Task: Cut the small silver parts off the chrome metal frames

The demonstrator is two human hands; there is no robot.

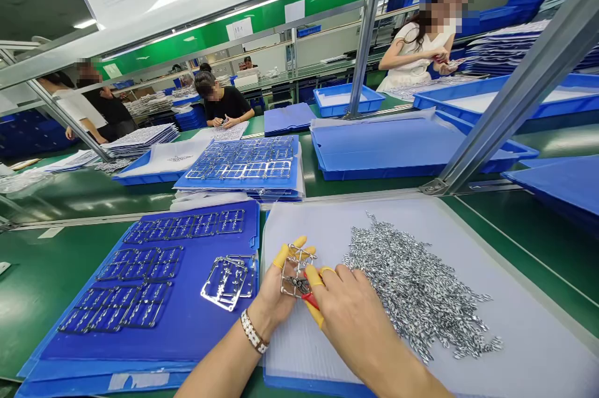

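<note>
My left hand, with yellow finger cots, holds a small shiny metal frame with parts inside it. My right hand grips red-handled cutting pliers, and their jaws are at the frame's inner bars. Under my hands lies a white sheet on a blue tray. To the right of my right hand spreads a heap of small shiny metal pieces. Left of my left hand, a couple of overlapping metal frames rest on a blue board. More frames lie there in rows.
A stack of boards topped with metal frames stands ahead. Blue trays sit behind a metal rail, and a slanted metal post rises at right. Several people work farther back, one person bent over the opposite bench.
</note>
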